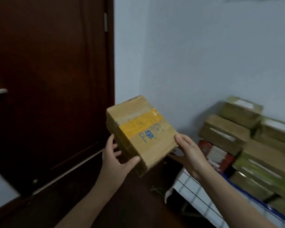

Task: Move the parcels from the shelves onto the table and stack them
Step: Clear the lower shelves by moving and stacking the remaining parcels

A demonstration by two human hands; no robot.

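L grip [115, 160] & R grip [189, 152] clamp parcel [143, 134] btwn them, one at each near corner, thumbs curled onto it. Parcel's airborne, tilted, just off counter's [192, 191] left edge, near stacked parcels [237, 137].

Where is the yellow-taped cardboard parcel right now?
Head view, centre: the yellow-taped cardboard parcel is in mid-air, gripped by the left hand and right hand, beside the dark door and left of the stacked parcels on the table.

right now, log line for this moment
phase: carry | left hand, right hand: grip parcel | parcel: mid-air, tilted | stack: on table
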